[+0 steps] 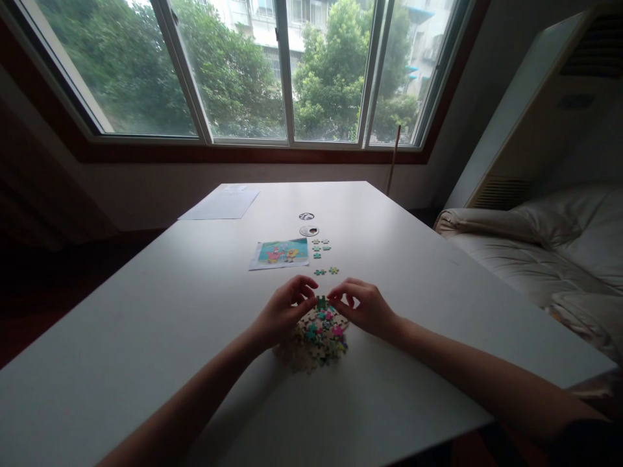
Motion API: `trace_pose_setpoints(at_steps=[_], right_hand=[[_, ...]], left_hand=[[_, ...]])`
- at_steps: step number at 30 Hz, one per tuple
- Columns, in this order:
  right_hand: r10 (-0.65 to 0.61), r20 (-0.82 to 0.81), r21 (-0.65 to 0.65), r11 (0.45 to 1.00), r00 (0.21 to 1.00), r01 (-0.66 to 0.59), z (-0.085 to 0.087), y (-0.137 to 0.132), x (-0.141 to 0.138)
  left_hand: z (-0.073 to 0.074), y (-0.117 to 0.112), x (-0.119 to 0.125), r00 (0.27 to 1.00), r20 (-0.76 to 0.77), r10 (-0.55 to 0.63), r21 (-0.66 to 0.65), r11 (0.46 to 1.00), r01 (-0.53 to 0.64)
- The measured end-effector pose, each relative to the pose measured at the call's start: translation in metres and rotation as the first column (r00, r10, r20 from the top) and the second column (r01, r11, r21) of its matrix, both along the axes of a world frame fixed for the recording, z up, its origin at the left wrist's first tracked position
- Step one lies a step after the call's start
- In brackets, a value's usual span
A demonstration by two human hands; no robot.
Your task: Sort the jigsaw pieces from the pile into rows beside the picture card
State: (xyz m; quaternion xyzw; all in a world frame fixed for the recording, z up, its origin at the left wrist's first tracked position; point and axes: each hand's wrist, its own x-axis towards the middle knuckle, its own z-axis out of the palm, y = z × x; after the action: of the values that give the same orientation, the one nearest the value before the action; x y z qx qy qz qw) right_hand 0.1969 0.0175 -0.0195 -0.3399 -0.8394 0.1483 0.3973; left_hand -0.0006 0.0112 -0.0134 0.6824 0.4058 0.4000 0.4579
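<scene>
A green jigsaw puzzle piece (321, 302) stands out between my two hands, just above the far side of a loose heap of puzzle pieces (318, 334). My right hand (365, 308) pinches its right edge between thumb and forefinger. My left hand (286, 308) is curved on the other side, its thumb tip close to the piece's left edge and its forefinger apart from the thumb; whether the thumb touches is unclear. The heap mixes bare cardboard backs with green, pink and teal faces. My left hand hides part of it.
Beyond my hands lie a cartoon reference picture (283, 251) and small groups of sorted pieces (317, 248). Two round items (309, 231) sit farther back on the white table (146, 324). White paper (221, 202) covers the far left corner. A sofa (525, 240) stands right.
</scene>
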Motion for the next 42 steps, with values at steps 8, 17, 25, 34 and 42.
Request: trace_pose_setpoints(at_steps=[8, 17, 25, 34, 42], right_hand=[[0.002, 0.078, 0.157, 0.988, 0.997, -0.014, 0.003, 0.000, 0.000], [-0.014, 0.123, 0.238, 0.971, 0.992, -0.016, 0.003, 0.002, 0.003], [-0.095, 0.081, 0.225, 0.972, 0.992, 0.075, 0.005, 0.010, 0.011], [-0.079, 0.086, 0.213, 0.975, 0.993, 0.060, 0.002, 0.011, 0.009], [-0.062, 0.098, 0.202, 0.978, 0.993, 0.041, 0.004, 0.011, 0.008]], left_hand=[[0.001, 0.000, -0.001, 0.998, 0.059, -0.004, -0.032, 0.999, 0.006], [0.003, 0.000, -0.002, 1.000, -0.004, -0.006, 0.002, 1.000, 0.006], [0.011, 0.013, -0.037, 0.854, -0.507, 0.121, 0.363, 0.928, 0.084], [0.014, 0.011, -0.048, 0.681, -0.729, 0.072, 0.313, 0.919, 0.238], [0.008, 0.013, -0.050, 0.546, -0.765, 0.342, 0.486, 0.863, 0.141]])
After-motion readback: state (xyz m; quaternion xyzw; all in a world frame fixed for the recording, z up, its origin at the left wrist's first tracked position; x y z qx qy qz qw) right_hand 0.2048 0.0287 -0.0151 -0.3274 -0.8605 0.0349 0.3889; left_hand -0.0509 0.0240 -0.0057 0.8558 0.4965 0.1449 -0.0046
